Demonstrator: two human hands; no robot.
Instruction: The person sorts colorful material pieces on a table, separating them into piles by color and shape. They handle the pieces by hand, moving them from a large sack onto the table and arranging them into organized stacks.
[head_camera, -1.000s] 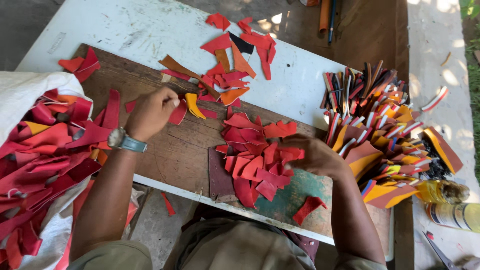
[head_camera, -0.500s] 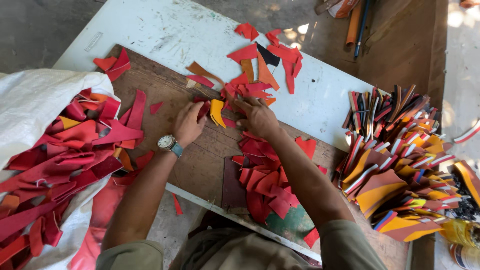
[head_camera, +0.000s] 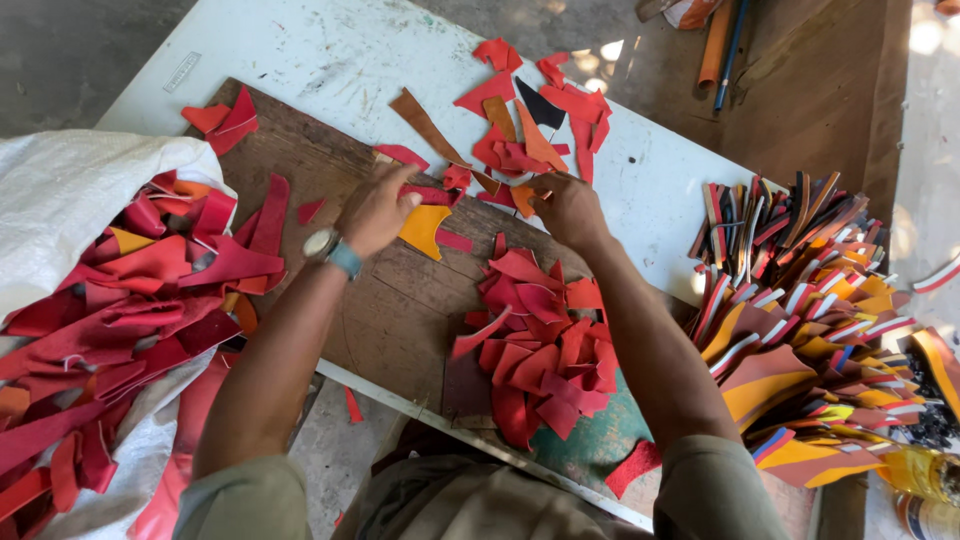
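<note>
Both curled on scraps | left hand (head_camera: 375, 208) | right hand (head_camera: 565, 205) | board edge (head_camera: 300, 110) near

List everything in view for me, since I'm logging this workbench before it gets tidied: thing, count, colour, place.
scraps: many, red, orange, brown, one black, scattered at the far middle of the panel
orange scrap: one, beside the left hand
red pile: one heap, near middle of the board
sack: one, white, left, full of red strips
layered offcuts: one big heap, orange, brown, red, white, right
board: one, brown wood, centre
panel: one, white, under the board
bottle: one, yellowish, bottom right
watch: one, left wrist
left hand: on scraps
right hand: on scraps
</note>
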